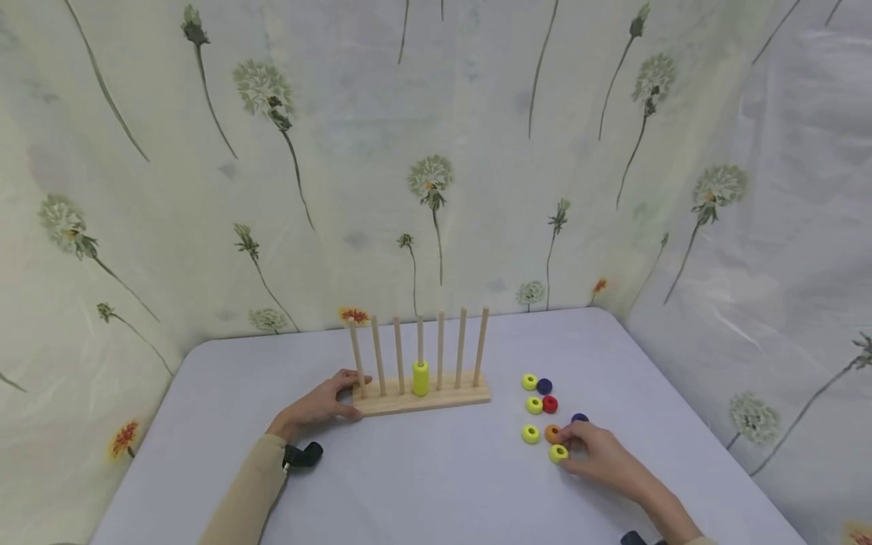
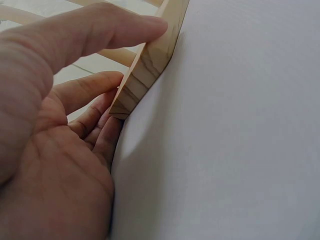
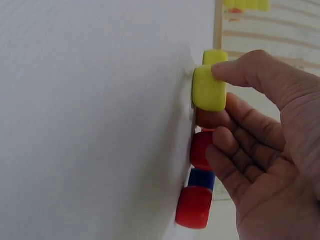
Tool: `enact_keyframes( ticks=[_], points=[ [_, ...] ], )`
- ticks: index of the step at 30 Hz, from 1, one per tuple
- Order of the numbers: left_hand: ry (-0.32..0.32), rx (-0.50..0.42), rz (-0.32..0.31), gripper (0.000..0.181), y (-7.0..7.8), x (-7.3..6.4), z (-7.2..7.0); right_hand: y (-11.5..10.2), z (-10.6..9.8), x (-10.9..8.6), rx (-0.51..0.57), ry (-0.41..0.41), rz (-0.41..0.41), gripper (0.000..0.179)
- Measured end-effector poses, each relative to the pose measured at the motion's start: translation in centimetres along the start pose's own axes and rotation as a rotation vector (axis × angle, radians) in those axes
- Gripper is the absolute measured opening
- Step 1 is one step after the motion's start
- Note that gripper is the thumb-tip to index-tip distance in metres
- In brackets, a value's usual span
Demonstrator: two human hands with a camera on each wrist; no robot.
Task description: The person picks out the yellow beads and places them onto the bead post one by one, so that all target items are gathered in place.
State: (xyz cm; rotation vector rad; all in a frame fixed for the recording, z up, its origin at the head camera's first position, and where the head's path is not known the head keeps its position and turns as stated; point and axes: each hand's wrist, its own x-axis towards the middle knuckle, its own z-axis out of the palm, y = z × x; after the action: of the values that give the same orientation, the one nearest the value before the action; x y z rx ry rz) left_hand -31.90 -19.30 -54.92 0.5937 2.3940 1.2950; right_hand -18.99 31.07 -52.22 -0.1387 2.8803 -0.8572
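My left hand point(image 1: 323, 401) grips the left end of a wooden peg rack point(image 1: 436, 399), thumb at the front edge and fingers behind. In the left wrist view the thumb lies against the end of the rack's base point(image 2: 145, 70). Several upright pegs stand in the rack, and the middle one carries a stack of yellow beads point(image 1: 421, 380). On the right, my right hand point(image 1: 602, 458) pinches a yellow bead point(image 3: 210, 89) between thumb and fingers, close over the table. An orange bead point(image 1: 552, 434) sits right by the fingertips. Red beads point(image 3: 194, 207) show beneath the hand in the right wrist view.
Loose beads lie between rack and right hand: yellow ones point(image 1: 534, 405), a red one point(image 1: 549, 404) and blue ones point(image 1: 544, 386). The white table point(image 1: 422, 484) ends at a flower-printed curtain point(image 1: 354, 189) behind and at the sides.
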Motion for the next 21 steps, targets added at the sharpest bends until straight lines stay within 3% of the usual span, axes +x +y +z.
enact_keyframes(
  ticks=[10, 17, 21],
  points=[
    [-0.002, 0.014, 0.022, 0.068, -0.2, 0.1, -0.1, -0.4, 0.3, 0.4, -0.010, 0.030, -0.015, 0.033],
    [-0.008, 0.021, 0.046, 0.068, -0.2, 0.0, -0.1, 0.1, 0.1, 0.6, 0.120, 0.027, -0.034, 0.033],
    [-0.013, 0.016, 0.053, 0.068, 0.1, -0.2, -0.2, 0.3, -0.3, 1.2, 0.207, -0.022, -0.076, 0.030]
  ],
)
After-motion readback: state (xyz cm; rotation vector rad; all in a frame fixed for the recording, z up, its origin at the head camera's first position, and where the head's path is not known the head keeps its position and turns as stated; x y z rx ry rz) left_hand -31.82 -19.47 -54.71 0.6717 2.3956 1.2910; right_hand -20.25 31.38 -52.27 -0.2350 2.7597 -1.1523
